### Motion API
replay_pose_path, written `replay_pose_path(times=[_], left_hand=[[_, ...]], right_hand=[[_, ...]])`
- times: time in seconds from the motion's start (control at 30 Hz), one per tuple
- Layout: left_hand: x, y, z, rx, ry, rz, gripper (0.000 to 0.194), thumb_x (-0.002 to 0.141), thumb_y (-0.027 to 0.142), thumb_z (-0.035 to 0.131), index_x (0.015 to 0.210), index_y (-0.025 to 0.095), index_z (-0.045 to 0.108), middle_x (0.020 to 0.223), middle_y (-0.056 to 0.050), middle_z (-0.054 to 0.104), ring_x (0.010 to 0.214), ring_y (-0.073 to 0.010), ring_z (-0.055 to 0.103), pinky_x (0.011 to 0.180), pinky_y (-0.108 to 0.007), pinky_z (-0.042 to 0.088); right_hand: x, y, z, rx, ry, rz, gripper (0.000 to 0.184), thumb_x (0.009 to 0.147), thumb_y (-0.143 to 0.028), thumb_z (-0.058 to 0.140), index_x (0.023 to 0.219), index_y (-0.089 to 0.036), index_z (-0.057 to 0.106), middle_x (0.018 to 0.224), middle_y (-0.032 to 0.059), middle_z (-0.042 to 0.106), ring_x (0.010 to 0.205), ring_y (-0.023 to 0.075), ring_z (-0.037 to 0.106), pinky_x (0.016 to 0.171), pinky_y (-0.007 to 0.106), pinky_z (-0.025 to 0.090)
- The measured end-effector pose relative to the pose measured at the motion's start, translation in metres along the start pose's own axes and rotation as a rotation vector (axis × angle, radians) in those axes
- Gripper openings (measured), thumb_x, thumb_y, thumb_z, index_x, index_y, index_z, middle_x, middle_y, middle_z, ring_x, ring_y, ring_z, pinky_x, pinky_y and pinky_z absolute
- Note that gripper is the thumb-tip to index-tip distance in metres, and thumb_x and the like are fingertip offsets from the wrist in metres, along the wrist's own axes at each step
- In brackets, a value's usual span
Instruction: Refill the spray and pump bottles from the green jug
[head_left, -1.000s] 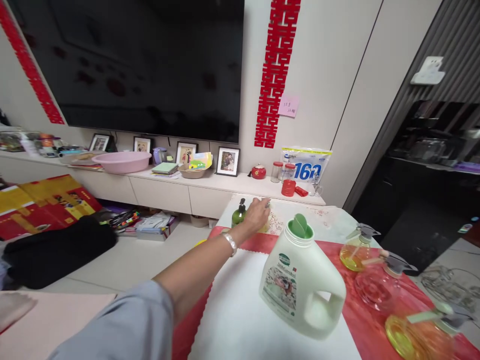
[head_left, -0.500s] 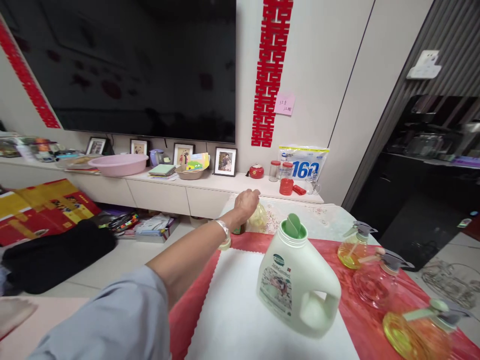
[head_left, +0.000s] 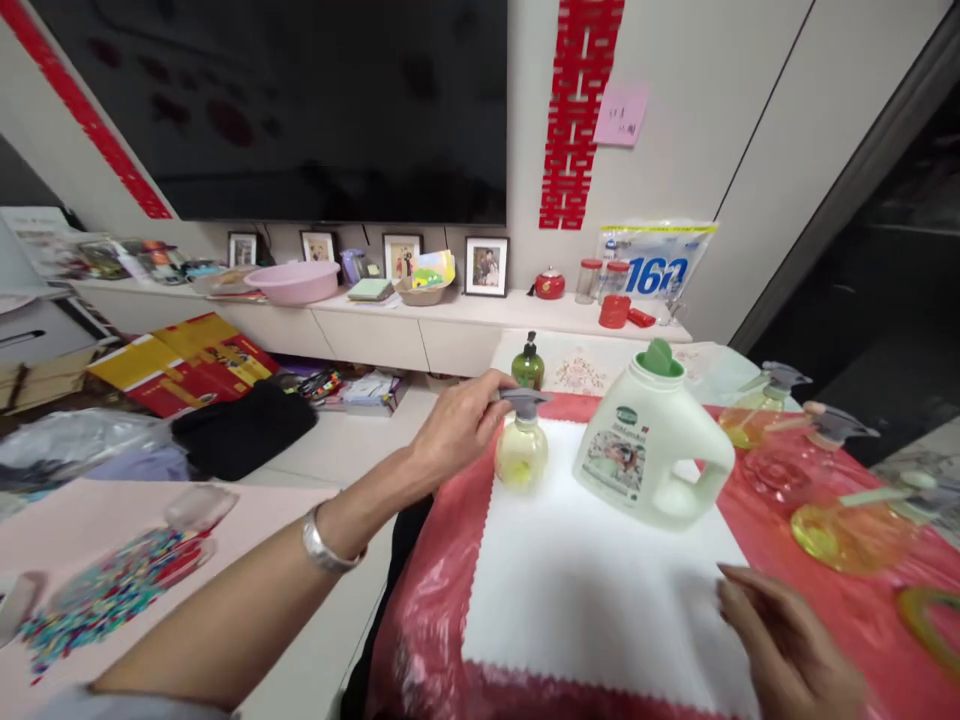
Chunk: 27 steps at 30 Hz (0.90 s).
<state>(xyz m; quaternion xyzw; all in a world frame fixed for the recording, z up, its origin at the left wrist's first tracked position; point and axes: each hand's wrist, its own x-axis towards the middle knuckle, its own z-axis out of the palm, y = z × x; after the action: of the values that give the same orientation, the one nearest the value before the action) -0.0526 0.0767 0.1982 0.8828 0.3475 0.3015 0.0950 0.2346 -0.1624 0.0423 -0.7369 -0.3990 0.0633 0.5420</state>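
My left hand [head_left: 466, 425] is closed around the pump head of a round clear pump bottle [head_left: 523, 458] with pale yellow liquid low inside. The bottle is over the far left part of a white scalloped mat [head_left: 600, 590]. To its right on the mat stands a large pale green detergent jug [head_left: 652, 450] with a green piece in its mouth. My right hand [head_left: 791, 645], slightly blurred, hovers over the mat's near right edge, fingers loosely bent with nothing visible in them.
Several pump bottles with coloured liquid line the right side, including a yellow one [head_left: 855, 530]. Behind the mat stands a green pump bottle [head_left: 527, 367]. A red cover [head_left: 442, 600] lies under the mat. At left, small colourful pieces [head_left: 105, 600] are spread on a pink surface.
My left hand has brought the pump bottle from the table's far end nearer, over the mat. My right hand has come into view at lower right. The view has shifted.
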Motion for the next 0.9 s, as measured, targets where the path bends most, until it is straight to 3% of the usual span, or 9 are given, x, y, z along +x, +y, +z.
replay_pose_path(times=[0.1, 0.17, 0.33, 0.4, 0.47, 0.53, 0.63, 0.73, 0.9], left_hand=[[-0.046, 0.012, 0.020, -0.122, -0.040, 0.013, 0.018, 0.098, 0.022, 0.049, 0.112, 0.020, 0.061, 0.097, -0.004, 0.074, 0.085, -0.0189, 0.070, 0.076, -0.030, 0.052], [-0.067, 0.021, 0.034, -0.186, -0.052, 0.021, 0.017, 0.099, 0.021, 0.048, 0.112, 0.020, 0.060, 0.098, -0.004, 0.074, 0.089, -0.0196, 0.070, 0.079, -0.031, 0.053], [-0.097, 0.034, 0.061, -0.380, 0.015, 0.022, 0.022, 0.102, 0.022, 0.045, 0.119, 0.020, 0.059, 0.107, -0.007, 0.073, 0.097, -0.0207, 0.069, 0.085, -0.035, 0.054], [-0.107, 0.031, 0.073, -0.549, 0.062, -0.059, 0.025, 0.103, 0.030, 0.048, 0.126, 0.022, 0.057, 0.113, -0.008, 0.072, 0.101, -0.0211, 0.068, 0.089, -0.037, 0.054], [-0.118, 0.024, 0.091, -0.797, 0.137, -0.173, 0.049, 0.099, 0.048, 0.058, 0.139, 0.023, 0.046, 0.124, -0.011, 0.068, 0.108, -0.0229, 0.067, 0.094, -0.040, 0.053], [-0.129, 0.017, 0.111, -0.966, 0.197, -0.286, 0.087, 0.080, 0.065, 0.074, 0.146, 0.024, 0.035, 0.138, -0.016, 0.058, 0.121, -0.0285, 0.061, 0.104, -0.047, 0.049], [-0.139, 0.014, 0.140, -0.995, 0.026, -0.440, 0.123, 0.042, 0.062, 0.097, 0.143, 0.022, 0.038, 0.144, -0.018, 0.051, 0.133, -0.0385, 0.052, 0.111, -0.056, 0.042], [-0.138, 0.019, 0.162, -0.902, -0.114, -0.432, 0.112, 0.037, 0.045, 0.103, 0.134, 0.026, 0.049, 0.137, -0.013, 0.056, 0.129, -0.0382, 0.054, 0.109, -0.055, 0.046], [-0.136, 0.020, 0.177, -0.770, -0.026, -0.445, 0.093, 0.046, 0.037, 0.097, 0.126, 0.025, 0.050, 0.124, -0.011, 0.062, 0.113, -0.0351, 0.064, 0.097, -0.053, 0.054]], right_hand=[[0.001, -0.051, 0.040, 0.083, -0.200, -0.211, 0.032, 0.088, -0.051, 0.069, 0.100, -0.021, 0.073, 0.103, 0.0075, 0.071, 0.087, 0.0195, 0.069, 0.077, 0.029, 0.060], [-0.002, -0.072, 0.072, 0.170, -0.300, -0.266, 0.039, 0.089, -0.049, 0.069, 0.118, -0.022, 0.069, 0.119, 0.0087, 0.068, 0.102, 0.0213, 0.067, 0.086, 0.033, 0.059], [-0.020, -0.081, 0.123, 0.283, -0.391, -0.199, 0.035, 0.094, -0.048, 0.065, 0.115, -0.021, 0.068, 0.113, 0.0083, 0.067, 0.103, 0.0211, 0.064, 0.090, 0.036, 0.055], [-0.023, -0.079, 0.128, 0.284, -0.376, -0.184, 0.031, 0.093, -0.047, 0.066, 0.109, -0.020, 0.070, 0.106, 0.0071, 0.067, 0.096, 0.0195, 0.063, 0.084, 0.033, 0.053], [-0.022, -0.079, 0.129, 0.261, -0.328, -0.187, 0.028, 0.091, -0.046, 0.069, 0.101, -0.020, 0.071, 0.099, 0.0056, 0.065, 0.091, 0.0179, 0.061, 0.080, 0.030, 0.051], [-0.018, -0.083, 0.127, 0.268, -0.268, -0.177, 0.026, 0.088, -0.045, 0.072, 0.094, -0.020, 0.072, 0.095, 0.0050, 0.062, 0.090, 0.0171, 0.060, 0.077, 0.028, 0.049], [-0.018, -0.087, 0.129, 0.365, -0.232, -0.100, 0.027, 0.083, -0.044, 0.077, 0.091, -0.018, 0.071, 0.096, 0.0053, 0.063, 0.091, 0.0174, 0.062, 0.075, 0.027, 0.051], [-0.023, -0.085, 0.131, 0.464, -0.232, 0.016, 0.038, 0.078, -0.043, 0.081, 0.103, -0.018, 0.069, 0.111, 0.0082, 0.068, 0.098, 0.0210, 0.067, 0.085, 0.033, 0.056], [-0.025, -0.075, 0.126, 0.363, -0.280, 0.002, 0.045, 0.085, -0.044, 0.073, 0.123, -0.021, 0.066, 0.121, 0.0091, 0.068, 0.110, 0.0254, 0.066, 0.098, 0.042, 0.055]])
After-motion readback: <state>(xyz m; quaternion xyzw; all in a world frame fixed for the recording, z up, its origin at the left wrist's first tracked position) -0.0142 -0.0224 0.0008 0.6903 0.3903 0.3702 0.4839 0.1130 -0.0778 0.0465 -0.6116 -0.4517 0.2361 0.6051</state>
